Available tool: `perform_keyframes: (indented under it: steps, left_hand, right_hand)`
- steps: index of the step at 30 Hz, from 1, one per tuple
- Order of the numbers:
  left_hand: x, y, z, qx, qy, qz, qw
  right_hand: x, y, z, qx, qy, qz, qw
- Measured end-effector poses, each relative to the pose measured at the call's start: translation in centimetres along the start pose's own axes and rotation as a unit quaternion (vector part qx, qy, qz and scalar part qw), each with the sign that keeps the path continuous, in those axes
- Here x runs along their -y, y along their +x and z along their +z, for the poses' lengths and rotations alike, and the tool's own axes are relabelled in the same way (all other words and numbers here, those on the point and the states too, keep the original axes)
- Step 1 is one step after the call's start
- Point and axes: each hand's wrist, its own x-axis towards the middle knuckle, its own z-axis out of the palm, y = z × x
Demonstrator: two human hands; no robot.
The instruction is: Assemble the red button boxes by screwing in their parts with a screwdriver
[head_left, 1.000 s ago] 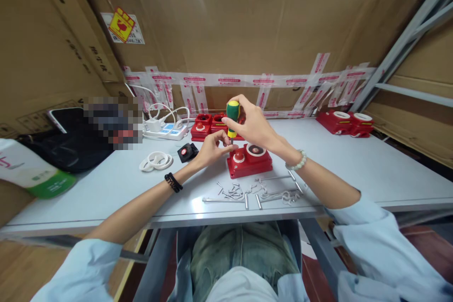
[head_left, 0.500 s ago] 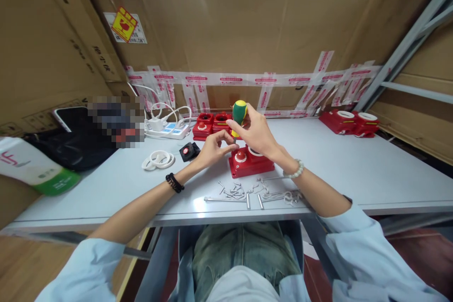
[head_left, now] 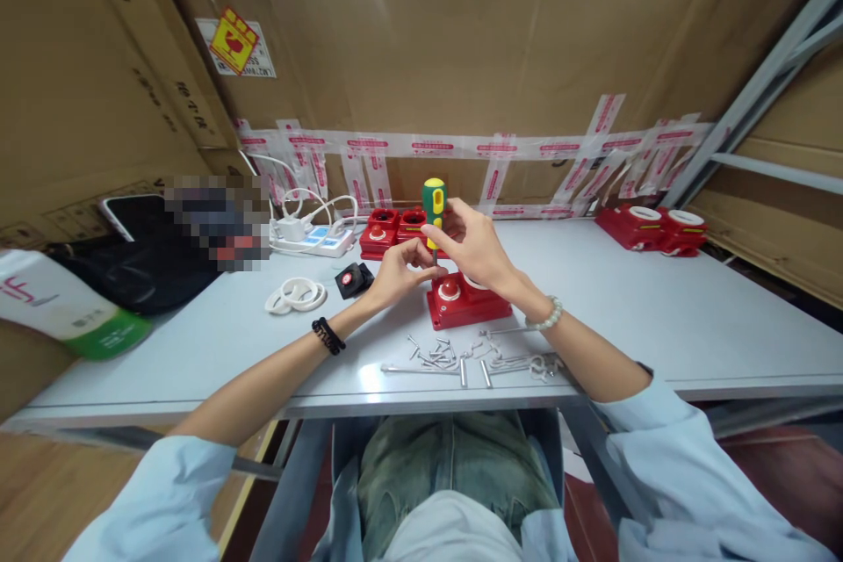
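In my right hand (head_left: pixel 479 248) is a green and yellow screwdriver (head_left: pixel 434 202), nearly upright, thumb and fingers closed on its handle. Its shaft points down at the far left corner of a red box (head_left: pixel 471 309), which has a red dome button and a white ring on top. My left hand (head_left: pixel 403 270) is at that corner, thumb and forefinger curled in around the shaft's lower end. What those fingertips pinch is hidden. The screwdriver's tip is also out of sight. Loose screws (head_left: pixel 438 353) lie in front of the red box.
Behind my hands stand more red boxes (head_left: pixel 378 233) beside a white power strip (head_left: pixel 329 239). White rings (head_left: pixel 296 295) and a black part (head_left: pixel 353 280) lie to the left. T-handled metal rods (head_left: pixel 421 370) lie near the front edge. Two red units (head_left: pixel 649 228) sit far right.
The screwdriver has turned about its own axis and tipped more upright, its handle shifting slightly left. My right fingers have opened a little around the handle. My left hand stays at the corner.
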Motion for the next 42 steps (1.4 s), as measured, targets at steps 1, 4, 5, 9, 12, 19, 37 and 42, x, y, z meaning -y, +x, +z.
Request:
perform_keyframes:
  steps: [1, 4, 5, 9, 12, 19, 37, 42]
  left_hand:
    - [-0.1, -0.1, -0.1, 0.011, -0.009, -0.001, 1.0]
    - [-0.3, -0.3, -0.6, 0.079, -0.04, -0.005, 0.996]
    - [-0.3, -0.4, -0.7, 0.096, -0.044, -0.007, 0.994]
    - [-0.3, -0.3, -0.7, 0.083, -0.033, -0.016, 0.996]
    - [-0.2, -0.1, -0.5, 0.037, -0.009, -0.009, 0.999]
    - [-0.4, -0.4, -0.8, 0.106, -0.04, -0.015, 0.993]
    - [-0.5, -0.1, -0.4, 0.042, 0.022, 0.004, 0.999]
    - [0.0, -0.3, -1.5, 0.111, 0.077, 0.005, 0.991]
  right_hand:
    - [0.0, 0.0, 0.0, 0.003, -0.002, -0.002, 1.0]
    - [0.1, 0.0, 0.1, -0.002, -0.005, 0.0, 1.0]
    - [0.1, 0.0, 0.1, -0.004, -0.003, 0.0, 1.0]
    - [0.2, -0.1, 0.1, -0.015, -0.005, -0.002, 1.0]
    - [0.0, -0.2, 0.2, -0.018, -0.022, 0.013, 0.999]
    - [-0.1, -0.2, 0.2, -0.016, -0.02, 0.026, 0.999]
    - [0.5, -0.4, -0.4, 0.033, -0.053, 0.03, 0.998]
    - [0.7, -0.4, -0.6, 0.017, -0.055, 0.012, 0.998]
